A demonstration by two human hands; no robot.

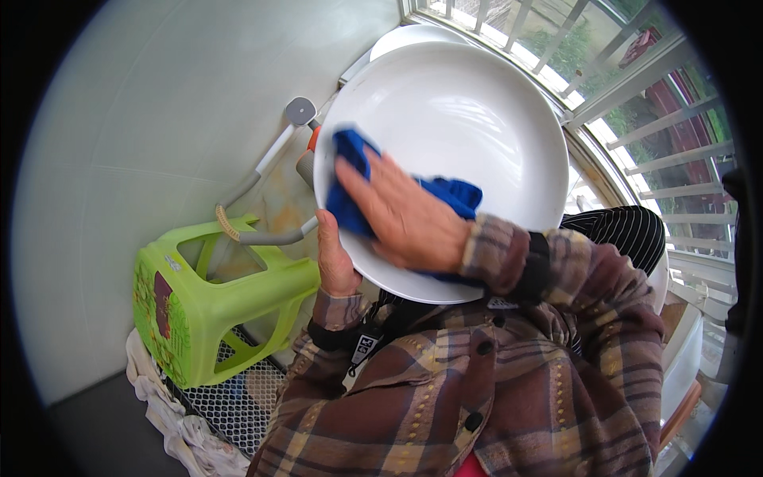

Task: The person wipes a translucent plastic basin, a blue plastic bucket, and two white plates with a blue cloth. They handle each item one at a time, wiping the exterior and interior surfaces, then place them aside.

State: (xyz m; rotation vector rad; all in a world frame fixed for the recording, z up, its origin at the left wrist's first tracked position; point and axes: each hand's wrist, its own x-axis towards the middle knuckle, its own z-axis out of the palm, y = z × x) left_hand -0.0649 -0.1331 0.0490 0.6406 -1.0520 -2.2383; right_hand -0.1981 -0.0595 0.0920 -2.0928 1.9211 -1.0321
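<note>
A large, round, shallow white dish (485, 111) is tilted toward me above my lap. At its lower left rim, my left hand (337, 261) grips the edge, thumb up along the outside; its other fingers are hidden behind the dish. My right hand (409, 211) lies across the inside of the dish, pressing a bunched blue cloth (451, 195) against the surface near the left rim. Part of the cloth sticks out past the fingertips, and the hand is slightly blurred by motion.
A lime-green plastic stool (230, 298) lies on its side at the left, by a pale wall (119, 143). Grey-and-white tubing (270, 155) stands behind it. A crumpled pale cloth (159, 397) edges a mesh mat (230, 405). A barred window (636, 103) is at the right.
</note>
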